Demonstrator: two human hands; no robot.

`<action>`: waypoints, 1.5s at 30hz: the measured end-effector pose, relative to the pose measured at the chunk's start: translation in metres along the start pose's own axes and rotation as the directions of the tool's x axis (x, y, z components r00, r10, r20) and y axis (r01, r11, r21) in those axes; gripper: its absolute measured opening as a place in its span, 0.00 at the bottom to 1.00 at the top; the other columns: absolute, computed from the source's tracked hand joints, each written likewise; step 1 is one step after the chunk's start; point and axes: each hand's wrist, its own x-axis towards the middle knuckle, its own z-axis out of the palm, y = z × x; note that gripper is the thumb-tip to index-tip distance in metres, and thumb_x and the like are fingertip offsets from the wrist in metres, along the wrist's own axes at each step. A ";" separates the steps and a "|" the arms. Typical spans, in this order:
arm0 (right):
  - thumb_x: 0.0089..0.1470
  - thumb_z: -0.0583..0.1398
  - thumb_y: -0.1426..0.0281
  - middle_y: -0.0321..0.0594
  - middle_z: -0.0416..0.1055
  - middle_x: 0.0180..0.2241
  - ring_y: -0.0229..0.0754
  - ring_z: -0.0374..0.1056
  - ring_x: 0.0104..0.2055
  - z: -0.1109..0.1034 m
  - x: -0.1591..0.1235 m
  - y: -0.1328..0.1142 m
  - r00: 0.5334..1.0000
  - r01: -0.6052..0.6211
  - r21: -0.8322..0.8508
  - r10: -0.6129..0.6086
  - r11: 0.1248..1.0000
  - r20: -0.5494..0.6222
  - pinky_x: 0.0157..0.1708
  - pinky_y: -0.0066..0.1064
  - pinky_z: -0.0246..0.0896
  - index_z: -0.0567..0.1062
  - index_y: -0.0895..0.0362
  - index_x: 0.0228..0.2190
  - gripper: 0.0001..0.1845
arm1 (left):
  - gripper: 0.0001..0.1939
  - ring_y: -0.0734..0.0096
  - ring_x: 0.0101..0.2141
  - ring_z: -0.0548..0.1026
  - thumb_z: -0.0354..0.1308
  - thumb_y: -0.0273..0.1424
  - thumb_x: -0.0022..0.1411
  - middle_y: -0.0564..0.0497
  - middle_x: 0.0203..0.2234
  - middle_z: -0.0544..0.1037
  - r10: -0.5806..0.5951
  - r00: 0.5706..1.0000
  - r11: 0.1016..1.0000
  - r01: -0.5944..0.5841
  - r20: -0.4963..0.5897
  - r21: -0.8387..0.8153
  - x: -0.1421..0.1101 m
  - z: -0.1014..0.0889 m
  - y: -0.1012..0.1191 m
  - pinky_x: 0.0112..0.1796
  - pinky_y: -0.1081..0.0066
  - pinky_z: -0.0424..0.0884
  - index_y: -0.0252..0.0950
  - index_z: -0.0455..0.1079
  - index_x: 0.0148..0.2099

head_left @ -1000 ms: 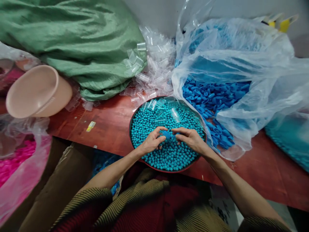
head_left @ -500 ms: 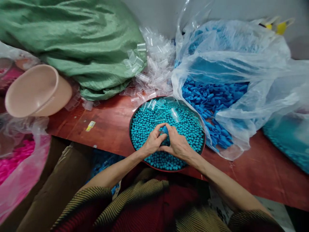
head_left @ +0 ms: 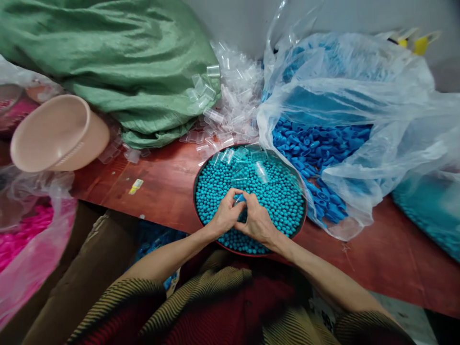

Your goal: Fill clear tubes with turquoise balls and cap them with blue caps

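A plain grey wall (head_left: 237, 21) is standing behind the long reddish wooden table (head_left: 167, 172) before me, whose front edge is slanting down toward the right. Soft light is leaving a pale sheen on its top, while dark shadow is lying underneath. Over at the far right, the wall is looking dimmer.

**Reddish tabletop (head_left: 165, 196), well loaded**

We are seeing a round tray (head_left: 195, 191) resting at the front, clear plastic tubes (head_left: 237, 98) lying behind it, a green sack (head_left: 132, 72) and beige tub (head_left: 94, 143) sitting leftward, and a translucent plastic bag (head_left: 381, 153) slumping rightward.
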 end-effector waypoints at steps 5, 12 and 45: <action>0.55 0.56 0.58 0.54 0.65 0.52 0.52 0.70 0.45 -0.012 0.002 -0.005 0.983 0.061 0.024 -0.064 0.998 0.169 0.34 0.39 0.69 0.52 0.59 0.60 0.37 | 0.18 0.77 0.24 0.64 0.53 0.36 0.57 0.57 0.24 0.67 0.107 0.987 0.973 -0.080 -0.117 0.216 -0.006 -0.059 0.000 0.27 0.76 0.61 0.36 0.62 0.49; 0.59 0.53 0.68 0.44 0.75 0.41 0.45 0.71 0.43 -0.024 0.027 0.039 0.975 -0.204 -0.077 0.210 0.976 0.072 0.42 0.33 0.64 0.71 0.57 0.46 0.15 | 0.20 0.58 0.40 0.70 0.49 0.33 0.58 0.42 0.39 0.73 0.360 0.807 0.652 0.142 -0.469 0.745 -0.004 -0.129 -0.015 0.43 0.59 0.66 0.32 0.66 0.51; 0.58 0.53 0.69 0.40 0.77 0.35 0.39 0.72 0.37 -0.023 0.058 0.053 0.979 -0.202 0.328 0.180 0.923 0.096 0.40 0.31 0.65 0.76 0.58 0.40 0.14 | 0.11 0.80 0.19 0.64 0.56 0.33 0.53 0.60 0.20 0.63 -0.029 0.945 0.986 -0.027 0.327 0.166 0.067 -0.022 -0.006 0.19 0.78 0.59 0.35 0.61 0.38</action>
